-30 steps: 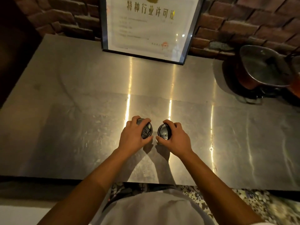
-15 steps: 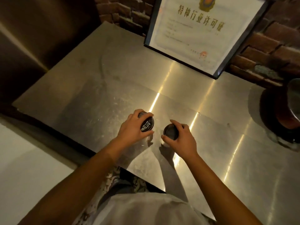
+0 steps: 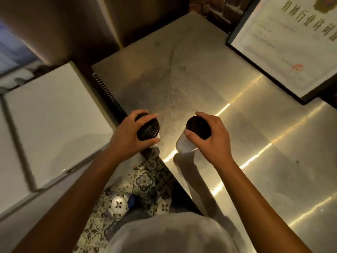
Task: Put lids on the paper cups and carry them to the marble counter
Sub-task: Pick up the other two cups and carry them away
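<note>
over the steel table point(image 3: 191, 73), each hand grips one lidded cup, lids up

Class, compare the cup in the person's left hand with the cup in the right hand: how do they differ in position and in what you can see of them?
The left cup is held beyond the steel counter's edge, over the tiled floor; the right cup is over the counter. The left cup shows almost only its lid; the right cup shows its pale side wall. Both carry black lids, each gripped from above, by the left hand and the right hand.

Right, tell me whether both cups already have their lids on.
Yes: the left hand holds a cup capped with a black lid, and the right hand holds another cup with its lid.
</note>
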{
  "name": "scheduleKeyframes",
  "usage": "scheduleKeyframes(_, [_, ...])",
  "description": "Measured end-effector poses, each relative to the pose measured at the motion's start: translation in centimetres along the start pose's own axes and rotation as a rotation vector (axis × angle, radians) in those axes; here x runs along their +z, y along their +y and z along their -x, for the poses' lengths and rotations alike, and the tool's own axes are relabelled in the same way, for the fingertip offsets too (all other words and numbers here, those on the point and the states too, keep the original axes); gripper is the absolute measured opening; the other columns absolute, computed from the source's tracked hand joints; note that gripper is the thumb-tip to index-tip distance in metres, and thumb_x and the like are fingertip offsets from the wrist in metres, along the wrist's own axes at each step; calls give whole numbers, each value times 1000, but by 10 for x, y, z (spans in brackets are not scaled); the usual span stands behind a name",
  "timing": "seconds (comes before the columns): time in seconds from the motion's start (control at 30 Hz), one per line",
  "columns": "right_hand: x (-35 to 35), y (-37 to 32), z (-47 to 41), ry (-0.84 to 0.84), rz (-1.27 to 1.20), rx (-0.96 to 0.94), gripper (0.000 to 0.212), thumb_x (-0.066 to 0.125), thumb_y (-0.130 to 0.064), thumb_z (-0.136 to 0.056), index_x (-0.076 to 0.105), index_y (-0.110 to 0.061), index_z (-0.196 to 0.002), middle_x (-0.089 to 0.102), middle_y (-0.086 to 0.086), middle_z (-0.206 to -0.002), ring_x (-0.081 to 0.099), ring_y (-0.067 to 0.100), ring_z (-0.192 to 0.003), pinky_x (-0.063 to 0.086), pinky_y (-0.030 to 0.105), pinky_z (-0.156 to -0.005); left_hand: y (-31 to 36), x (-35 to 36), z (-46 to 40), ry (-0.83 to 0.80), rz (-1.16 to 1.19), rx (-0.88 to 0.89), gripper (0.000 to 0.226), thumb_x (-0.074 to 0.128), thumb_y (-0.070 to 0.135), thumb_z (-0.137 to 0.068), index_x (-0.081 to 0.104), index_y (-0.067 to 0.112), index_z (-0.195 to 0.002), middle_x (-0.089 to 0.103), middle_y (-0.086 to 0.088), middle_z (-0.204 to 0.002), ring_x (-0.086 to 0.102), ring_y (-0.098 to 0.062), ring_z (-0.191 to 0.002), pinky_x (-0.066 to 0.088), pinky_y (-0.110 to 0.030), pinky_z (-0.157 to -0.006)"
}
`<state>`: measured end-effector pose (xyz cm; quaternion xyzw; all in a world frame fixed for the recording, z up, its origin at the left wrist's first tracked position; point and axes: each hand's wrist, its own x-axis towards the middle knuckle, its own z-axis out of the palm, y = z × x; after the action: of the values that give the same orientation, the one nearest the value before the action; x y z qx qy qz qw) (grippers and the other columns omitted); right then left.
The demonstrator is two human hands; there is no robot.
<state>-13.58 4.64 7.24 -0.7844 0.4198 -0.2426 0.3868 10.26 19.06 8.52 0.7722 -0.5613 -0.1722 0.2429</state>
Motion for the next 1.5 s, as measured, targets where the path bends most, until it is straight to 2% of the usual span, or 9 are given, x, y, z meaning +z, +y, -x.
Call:
scheduleKeyframes(0.17, [47,-50,8,-148,11,-187,62,78,-55,-80,54,-42,-136,54,-8,-138,54,5,-119,53,26,-96,-29,-32,76,195,-11,-140,75,73,60,-80,44,41,-147,40,3,-149,46,-17,-133,47,-35,-104])
scheduleKeyframes(0.33, [106,-111,35,-272,113,-405,69,73,-61,-79,50,-43,-142,49,-8,-142,54,10,-123,58,38,-94,-68,-62,167,333,-77,-297,78,75,58,-80,40,43,-148,35,3,-154,45,-22,-135,50,-46,-106])
scheduleKeyframes(0.43, [144,-151,60,-302,126,-497,70,71,-63,-80,53,-39,-143,49,-7,-144,54,12,-126,57,40,-94,-92,-84,227,423,-84,-383,77,74,58,-81,40,42,-149,33,3,-158,44,-23,-138,45,-42,-109])
scheduleKeyframes(0.6, [205,-214,120,-386,25,-541,65,76,-55,-82,55,-41,-142,48,-11,-143,52,8,-126,49,27,-98,-125,-119,332,533,-101,-485,79,61,69,-78,41,41,-149,34,2,-156,47,-25,-135,48,-44,-106])
scheduleKeyframes(0.73, [255,-256,174,-473,-32,-585,64,77,-51,-82,57,-37,-141,50,-9,-141,49,3,-122,39,8,-95,-145,-135,415,606,-82,-568,81,58,74,-76,42,41,-148,33,6,-156,46,-22,-136,51,-48,-105])
scheduleKeyframes(0.9, [312,-300,233,-613,-71,-666,65,74,-59,-82,55,-41,-141,48,-13,-141,51,6,-124,49,25,-100,-159,-153,507,704,-92,-688,79,64,68,-77,45,38,-147,36,3,-155,47,-23,-134,51,-47,-104])
scheduleKeyframes(1.13, [401,-365,294,-835,-67,-849,64,74,-59,-83,56,-38,-140,50,-12,-140,52,6,-124,47,23,-97,-178,-160,616,896,-32,-890,74,76,53,-79,48,35,-145,37,3,-153,46,-19,-133,48,-36,-104])
scheduleKeyframes(1.3, [473,-415,328,-979,-100,-969,67,65,-66,-81,57,-37,-140,51,-11,-140,54,8,-125,48,24,-97,-199,-168,677,976,-40,-1043,72,74,55,-81,48,37,-145,38,0,-153,47,-25,-136,50,-48,-106])
scheduleKeyframes(1.5, [563,-490,364,-1109,-176,-1090,63,69,-62,-82,56,-37,-139,53,-12,-137,54,5,-119,52,26,-92,-224,-217,742,1091,-106,-1208,74,66,64,-80,49,35,-146,37,2,-153,45,-23,-136,50,-45,-108])
